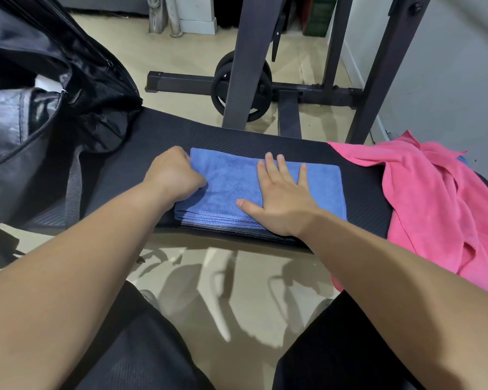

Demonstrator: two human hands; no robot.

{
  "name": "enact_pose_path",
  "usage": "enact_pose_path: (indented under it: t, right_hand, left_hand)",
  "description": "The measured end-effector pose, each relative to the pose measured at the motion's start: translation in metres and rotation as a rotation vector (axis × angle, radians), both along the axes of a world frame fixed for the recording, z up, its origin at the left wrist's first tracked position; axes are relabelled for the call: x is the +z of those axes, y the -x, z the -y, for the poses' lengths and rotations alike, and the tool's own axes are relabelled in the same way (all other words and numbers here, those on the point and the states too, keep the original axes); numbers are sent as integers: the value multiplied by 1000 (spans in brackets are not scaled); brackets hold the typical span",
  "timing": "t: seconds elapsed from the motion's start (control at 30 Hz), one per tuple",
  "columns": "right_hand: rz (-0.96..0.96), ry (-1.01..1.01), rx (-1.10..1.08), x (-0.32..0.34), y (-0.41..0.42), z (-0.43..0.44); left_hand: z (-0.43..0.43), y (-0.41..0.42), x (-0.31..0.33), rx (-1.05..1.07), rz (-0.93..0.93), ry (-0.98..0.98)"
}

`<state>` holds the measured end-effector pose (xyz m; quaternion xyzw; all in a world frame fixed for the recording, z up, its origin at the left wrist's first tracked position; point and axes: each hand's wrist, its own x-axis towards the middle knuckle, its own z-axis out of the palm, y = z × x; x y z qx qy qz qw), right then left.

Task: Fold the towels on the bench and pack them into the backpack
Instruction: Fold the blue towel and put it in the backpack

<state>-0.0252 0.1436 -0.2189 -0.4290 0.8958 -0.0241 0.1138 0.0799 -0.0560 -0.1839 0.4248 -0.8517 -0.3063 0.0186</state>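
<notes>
Mid-frame on the bench, the blue towel lies folded. Right hand presses flat, fingers spread; left hand curls round its left edge. Best keep layers square before lifting toward the backpack, upper left.

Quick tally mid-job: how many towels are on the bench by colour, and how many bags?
blue towel, folded: 1
pink towel, unfolded: 1
black backpack: 1
Total: 3
A bluish scrap peeks out behind the pink towel. I cannot tell whether it is another towel.
</notes>
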Motion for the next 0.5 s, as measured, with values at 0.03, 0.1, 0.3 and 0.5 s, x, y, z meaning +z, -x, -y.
enact_pose_path:
  t: [0.03,0.1,0.3,0.5]
  right_hand:
    - [-6,1,1,-1,0,0]
    - [-17,3,2,-3,0,0]
    - [31,135,-5,9,4,-9]
    - [42,477,-122,39,29,-43]
  left_hand:
    - [1,0,0,35,-36,-69]
    - [1,-2,3,127,-147,-241]
    - [-13,0,26,244,-530,-334]
    - [-54,8,59,102,-739,-241]
